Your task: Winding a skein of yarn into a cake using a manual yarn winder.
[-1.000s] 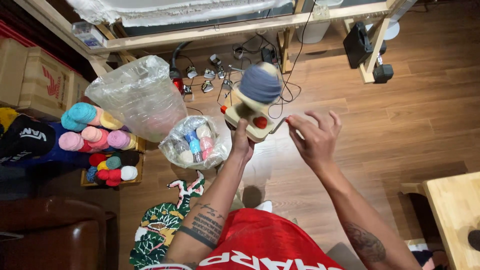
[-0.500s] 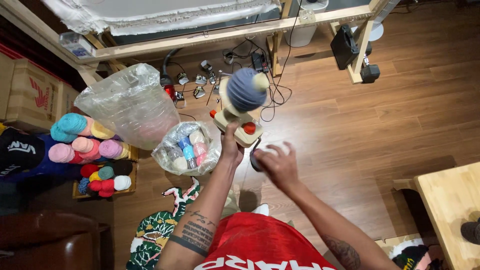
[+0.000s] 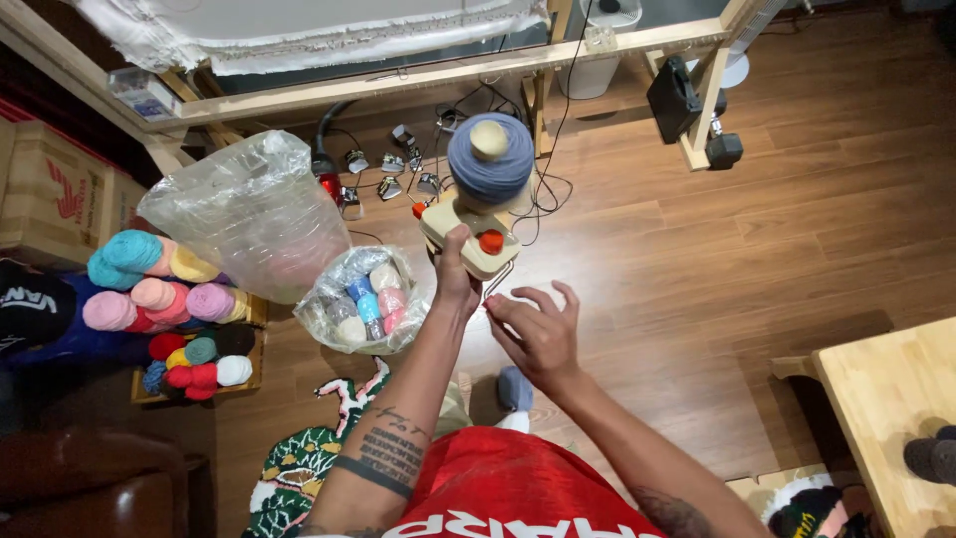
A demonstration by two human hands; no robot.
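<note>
Above open floor, left hand [image 3: 455, 274] grips yarn winder [image 3: 470, 231].

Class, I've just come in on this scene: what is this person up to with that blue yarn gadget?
A person holds a cream yarn winder up in the left hand; a cake of blue-grey yarn sits on its spindle. The right hand is open just below it, fingers spread near a thin metal part under the winder. On the wood floor below stand a clear bag of small yarn balls, a bigger clear plastic bag and a pile of coloured yarn cones.
</note>
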